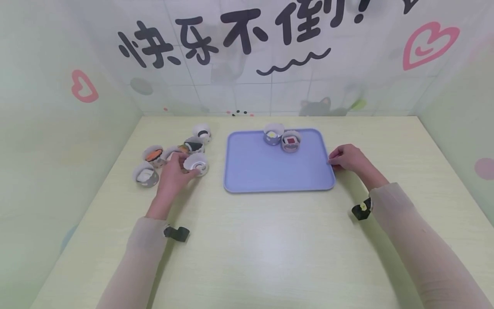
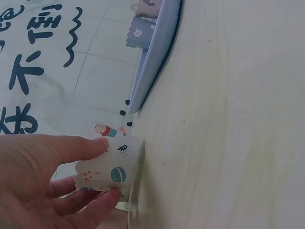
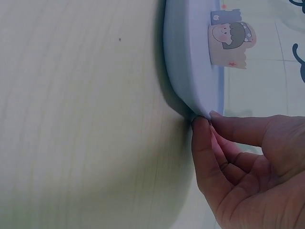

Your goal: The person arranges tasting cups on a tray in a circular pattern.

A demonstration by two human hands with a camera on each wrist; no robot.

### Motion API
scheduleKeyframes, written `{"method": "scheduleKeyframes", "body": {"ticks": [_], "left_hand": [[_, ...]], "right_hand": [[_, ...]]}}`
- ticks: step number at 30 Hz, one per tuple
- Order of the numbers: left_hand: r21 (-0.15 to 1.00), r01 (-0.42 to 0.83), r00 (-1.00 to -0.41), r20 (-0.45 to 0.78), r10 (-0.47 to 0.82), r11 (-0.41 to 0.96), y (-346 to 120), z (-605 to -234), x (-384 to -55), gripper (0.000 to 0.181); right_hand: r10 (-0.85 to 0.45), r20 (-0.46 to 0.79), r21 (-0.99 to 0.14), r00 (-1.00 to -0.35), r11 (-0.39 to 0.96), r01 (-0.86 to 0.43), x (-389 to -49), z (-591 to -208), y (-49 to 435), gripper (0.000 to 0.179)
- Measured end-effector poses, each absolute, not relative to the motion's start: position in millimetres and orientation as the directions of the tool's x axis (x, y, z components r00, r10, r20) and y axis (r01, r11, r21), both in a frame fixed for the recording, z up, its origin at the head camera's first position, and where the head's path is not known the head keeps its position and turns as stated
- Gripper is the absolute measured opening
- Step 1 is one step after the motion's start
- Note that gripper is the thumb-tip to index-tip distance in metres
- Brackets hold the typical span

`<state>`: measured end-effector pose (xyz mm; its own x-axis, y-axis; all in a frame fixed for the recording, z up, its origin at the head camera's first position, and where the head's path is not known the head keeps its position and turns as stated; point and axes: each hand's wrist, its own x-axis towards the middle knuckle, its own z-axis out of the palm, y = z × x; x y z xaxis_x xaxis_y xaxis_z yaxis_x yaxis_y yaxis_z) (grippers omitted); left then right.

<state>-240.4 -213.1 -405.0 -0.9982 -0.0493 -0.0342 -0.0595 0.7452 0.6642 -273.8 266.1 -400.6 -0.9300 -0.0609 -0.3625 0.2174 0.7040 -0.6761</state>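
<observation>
My left hand (image 1: pixel 171 178) grips a white paper baking cup (image 1: pixel 196 165) with a wavy rim, thumb on one side and fingers on the other. In the left wrist view this cup (image 2: pixel 112 164) shows a printed cupcake, a leaf and a blue macaron, and stands upright. At the right side of a blue tray (image 1: pixel 270 178), my right hand (image 1: pixel 350 158) pinches the rim between thumb and forefinger. Two cups stand at the tray's back: a grey-blue cup (image 1: pixel 272 139) with something white and yellow inside, and a pinkish cup (image 1: pixel 290 147) holding a white piece with a dark red square.
Beside the left hand several more cups are clustered: a grey cup (image 1: pixel 148 180) with a white piece, a cup (image 1: pixel 154 161) with an orange-topped piece, a cup (image 1: pixel 198 146) with a dark piece and a white cup (image 1: pixel 203 131). A printed cloth wall (image 1: pixel 239 94) rises behind the table.
</observation>
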Motion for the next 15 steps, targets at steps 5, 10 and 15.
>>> {"method": "scheduleKeyframes", "body": {"ticks": [5, 10, 15], "left_hand": [[0.676, -0.056, -0.998, -0.042, -0.038, 0.735, -211, -403, -240, 0.058], [0.683, -0.052, -0.998, -0.049, -0.025, 0.729, -207, -400, -240, 0.058], [0.690, -0.037, -0.999, -0.045, -0.008, 0.723, -199, -398, -241, 0.059]], "right_hand": [[-0.062, -0.364, -0.673, -0.929, 0.707, 0.216, -274, -400, 265, 0.027], [-0.063, -0.362, -0.670, -0.930, 0.712, 0.212, -274, -400, 265, 0.027], [-0.063, -0.361, -0.663, -0.931, 0.720, 0.208, -274, -401, 267, 0.027]]}}
